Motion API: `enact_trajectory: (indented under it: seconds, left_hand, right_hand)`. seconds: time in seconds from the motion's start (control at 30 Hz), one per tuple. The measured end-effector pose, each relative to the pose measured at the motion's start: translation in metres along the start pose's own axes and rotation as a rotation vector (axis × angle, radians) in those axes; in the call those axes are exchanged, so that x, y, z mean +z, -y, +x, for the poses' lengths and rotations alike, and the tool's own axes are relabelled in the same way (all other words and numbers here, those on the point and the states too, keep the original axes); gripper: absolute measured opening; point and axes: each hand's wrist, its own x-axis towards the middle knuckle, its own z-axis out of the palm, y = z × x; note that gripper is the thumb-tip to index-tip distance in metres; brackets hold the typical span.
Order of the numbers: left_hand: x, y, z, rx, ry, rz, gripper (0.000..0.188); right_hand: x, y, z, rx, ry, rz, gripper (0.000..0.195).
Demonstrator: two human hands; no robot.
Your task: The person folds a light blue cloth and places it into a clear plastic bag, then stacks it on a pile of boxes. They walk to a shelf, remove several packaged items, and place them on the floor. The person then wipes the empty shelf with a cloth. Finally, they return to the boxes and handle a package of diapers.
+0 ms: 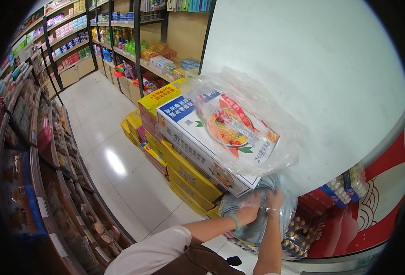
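Observation:
A clear plastic bag (290,206) with a pale blue, folded soft material (235,202) inside it lies in front of me. Whether this material is cloth or thin film, I cannot tell. My right hand (274,200) is closed on its gathered top edge. Beside it, my left hand (249,210) reaches to the bundle from the left; motion blur hides how its fingers lie. A pale green bangle (236,221) circles the left wrist. Just beyond both hands sits a white printed drink carton (188,137) with a pineapple picture, partly covered by a crumpled clear plastic sheet (285,137).
Stacked yellow cartons (188,178) stand under and beside the white one. Shrink-wrapped dark bottles (297,237) rest at lower right, near a red printed panel (371,209). Stocked shelves (65,151) line the left, across a tiled aisle (120,172). A pale wall-like surface (309,62) rises at right.

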Motion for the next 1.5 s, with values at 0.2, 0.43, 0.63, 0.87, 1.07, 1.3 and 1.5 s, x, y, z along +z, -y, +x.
enact_trajectory:
  seconds: [0.2, 0.43, 0.63, 0.87, 1.07, 1.3, 1.5]
  left_hand:
    - [0.028, 0.031, 0.004, 0.022, -0.129, -0.144, 0.032]
    - [0.034, 0.097, -0.009, 0.087, 0.047, 0.489, 0.037]
    - [-0.021, 0.054, 0.0, -0.413, 0.164, 0.036, 0.045]
    - [0.032, 0.081, 0.009, -0.11, -0.228, 0.242, 0.048]
    - [0.001, 0.063, 0.029, -0.455, -0.32, -0.363, 0.048]
    - [0.066, 0.095, 0.032, -0.366, 0.039, -0.258, 0.045]
    - [0.077, 0.1, 0.035, -0.409, 0.106, -0.321, 0.046]
  right_hand:
    - [-0.002, -0.005, -0.007, 0.121, -0.033, -0.019, 0.036]
    - [-0.038, -0.078, -0.027, 0.153, -0.173, 0.184, 0.044]
    - [-0.038, -0.121, -0.059, 0.34, -0.307, 0.083, 0.064]
    - [-0.051, -0.128, -0.062, 0.558, -0.223, 0.39, 0.045]
    - [-0.058, -0.054, -0.029, 0.467, -0.339, 0.602, 0.044]
    - [-0.039, -0.103, -0.043, 0.555, -0.27, 0.176, 0.047]
    - [-0.073, -0.046, -0.06, 0.605, -0.123, 0.152, 0.053]
